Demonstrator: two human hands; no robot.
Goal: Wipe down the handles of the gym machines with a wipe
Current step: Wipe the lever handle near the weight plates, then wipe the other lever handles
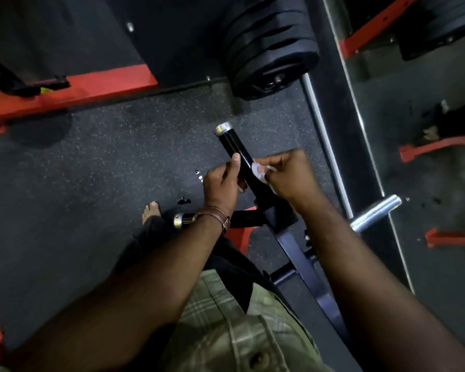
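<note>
Head view: we see a glossy black cylindrical handle with a metal end cap, long axis running from lower right up to upper left, cap end pointing away from us. Left hand curls around its near part, thumb laid along the tube. Right hand pinches a crumpled white wipe against the handle's right side; most of the wipe is hidden under the fingers. Floor is speckled rubber. Stacked black weight plates sit at top, blurred.
</note>
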